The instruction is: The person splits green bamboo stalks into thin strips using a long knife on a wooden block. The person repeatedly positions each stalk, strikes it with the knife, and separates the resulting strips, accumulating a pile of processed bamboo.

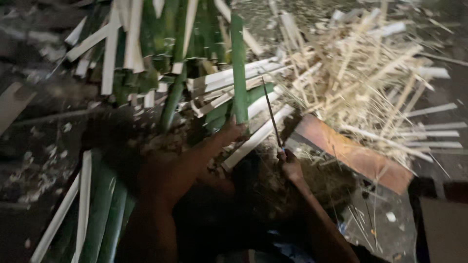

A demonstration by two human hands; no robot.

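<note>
My left hand (233, 130) grips the lower end of a long green bamboo strip (238, 68) that stands nearly upright in front of me. My right hand (290, 164) is closed around the handle of a thin dark knife (271, 111), whose blade points up and away just right of the strip. The blade's tip sits close to the strip's edge; whether it touches is unclear in the dim, blurred view.
A heap of split green and pale bamboo pieces (146, 53) lies at the back left. Thin pale slivers (360, 73) pile at the right. An orange-brown wooden board (356, 153) lies by my right hand. More green strips (97, 214) rest at the lower left.
</note>
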